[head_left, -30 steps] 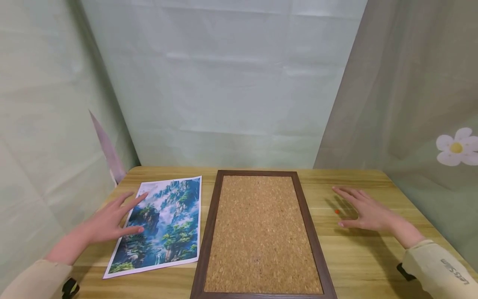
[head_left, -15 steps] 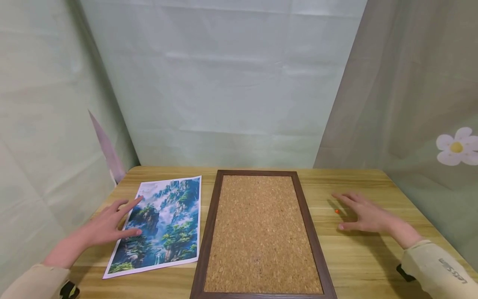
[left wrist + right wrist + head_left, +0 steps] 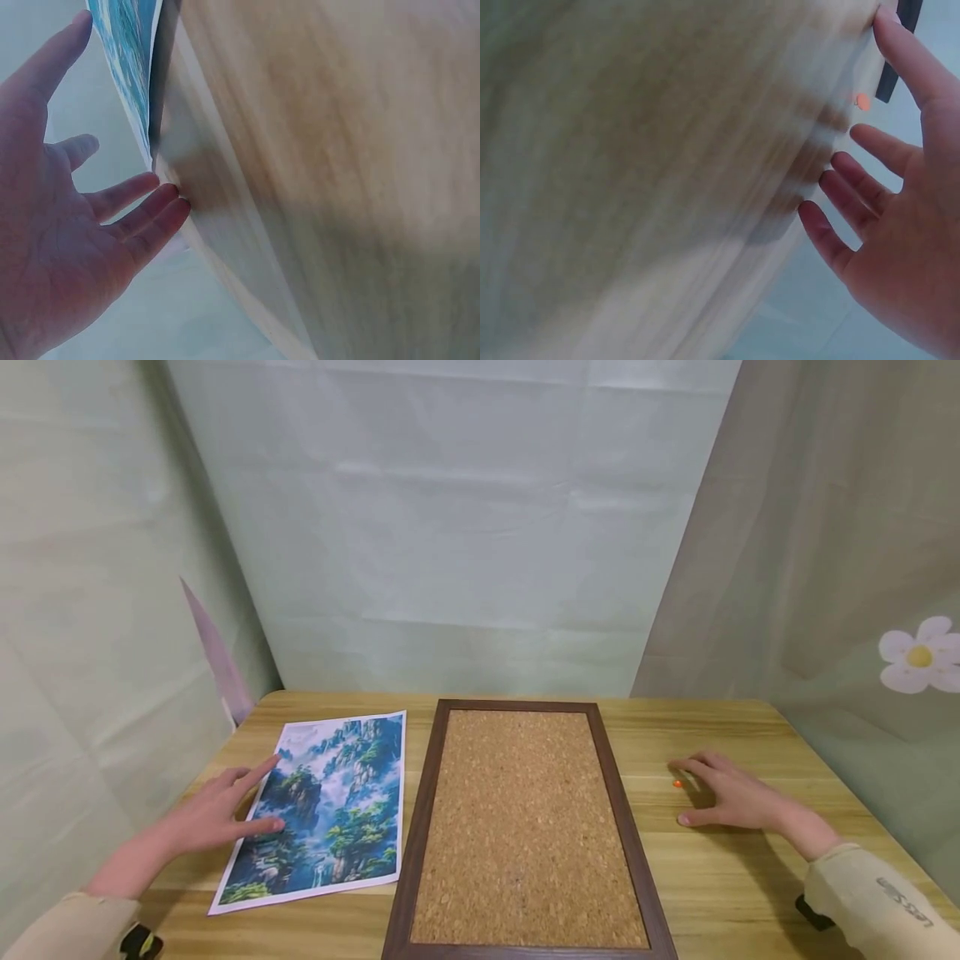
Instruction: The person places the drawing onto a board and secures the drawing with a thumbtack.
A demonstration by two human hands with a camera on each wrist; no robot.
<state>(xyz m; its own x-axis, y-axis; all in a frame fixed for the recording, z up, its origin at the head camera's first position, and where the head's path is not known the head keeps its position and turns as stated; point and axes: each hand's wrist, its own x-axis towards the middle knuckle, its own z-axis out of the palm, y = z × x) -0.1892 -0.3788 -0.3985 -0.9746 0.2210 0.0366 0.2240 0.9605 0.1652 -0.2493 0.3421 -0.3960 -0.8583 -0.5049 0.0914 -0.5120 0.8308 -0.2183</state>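
Observation:
In the head view a landscape print [image 3: 341,806] with misty mountains and trees lies on the left of the table. My left hand [image 3: 213,814] is spread over its left edge, thumb and forefinger apart, holding nothing. The left wrist view shows the palm [image 3: 67,217] and the print's corner [image 3: 124,56]. Right of centre, a small orange round piece [image 3: 677,783], perhaps a thumbtack, lies on the wood. My right hand [image 3: 738,797] hovers low there, with the orange piece just left of the gap between thumb and forefinger. Its fingers [image 3: 855,184] are bent slightly and grip nothing.
A cork board [image 3: 525,835] in a dark brown frame lies mid-table, between print and right hand. The wooden table [image 3: 697,893] ends at pale curtains [image 3: 465,527] behind and at both sides. A pointed pale purple shape [image 3: 217,660] stands at the left back edge.
Both hands have sunk a little toward the table. The right fingers have drawn closer to the orange piece and bent slightly; the left forefinger has pulled back a bit. Print and board stay put.

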